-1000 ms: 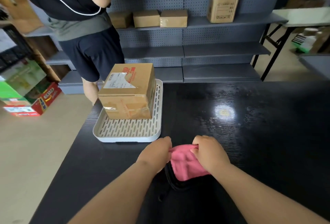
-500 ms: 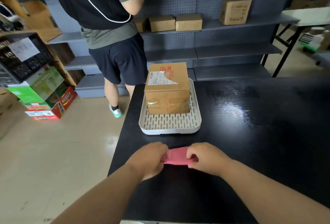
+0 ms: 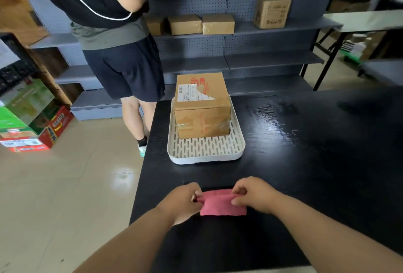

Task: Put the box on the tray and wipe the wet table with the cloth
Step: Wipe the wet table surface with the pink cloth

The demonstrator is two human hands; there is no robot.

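Note:
A brown cardboard box [image 3: 201,107] with a white label stands on the far part of a white slotted tray [image 3: 206,149] on the black table [image 3: 316,174]. Nearer to me, a folded pink cloth [image 3: 220,204] lies on the table. My left hand [image 3: 181,202] pinches its left upper edge and my right hand [image 3: 254,194] pinches its right upper edge. A shiny wet patch [image 3: 277,118] shows on the table to the right of the tray.
A person [image 3: 117,39] stands at the table's far left corner, facing grey shelves [image 3: 272,26] that carry several cardboard boxes. Coloured cartons [image 3: 30,124] are stacked on the floor at left. A folding table [image 3: 359,22] stands at the back right.
The cloth went from a bunched lump to a flat folded rectangle held at both ends. My view shifted left, so the tray sits more central. The person shifted along the shelves.

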